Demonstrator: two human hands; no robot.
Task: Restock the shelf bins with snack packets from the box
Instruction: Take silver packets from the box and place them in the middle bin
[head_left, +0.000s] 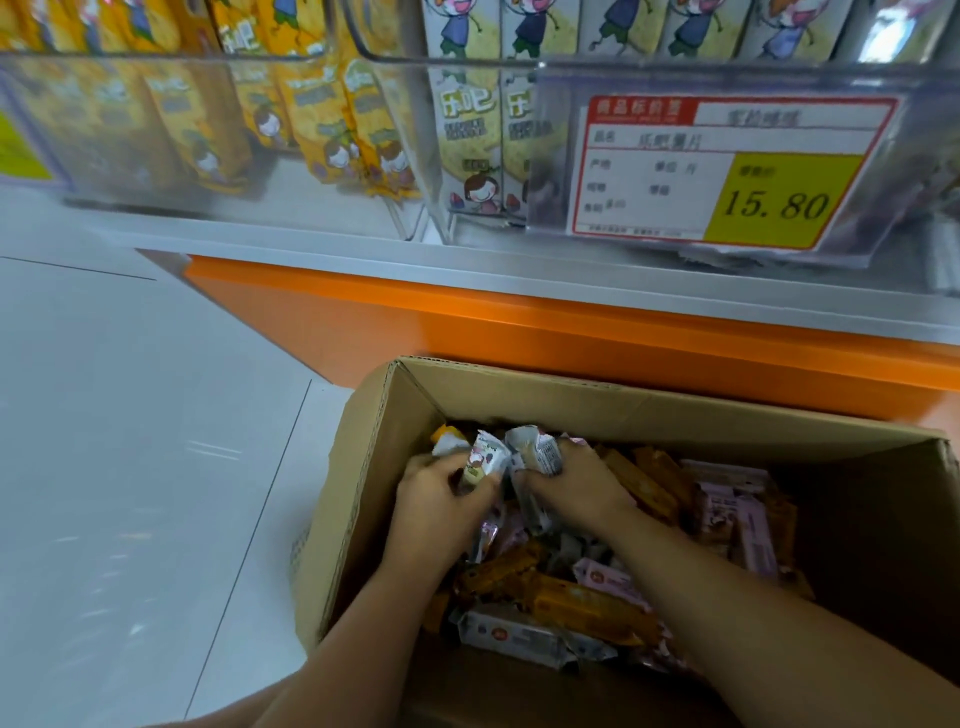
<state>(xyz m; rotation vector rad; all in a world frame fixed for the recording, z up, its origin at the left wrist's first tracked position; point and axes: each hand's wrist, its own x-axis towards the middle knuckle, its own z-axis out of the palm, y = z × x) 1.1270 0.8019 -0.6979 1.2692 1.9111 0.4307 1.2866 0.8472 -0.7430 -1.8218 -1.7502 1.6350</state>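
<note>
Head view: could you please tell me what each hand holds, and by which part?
Left hand grips a white packet around its lower part; right hand grips a second packet likewise.

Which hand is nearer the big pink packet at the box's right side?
Right. The right hand, gripping a white packet, is left of the pink packet; the left hand, also gripping one, is farther left.

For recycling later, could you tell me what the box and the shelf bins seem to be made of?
The box looks like matte brown corrugated cardboard, fluting visible along its cut rim. The shelf bins seem clear glossy plastic: packets show through.
</note>
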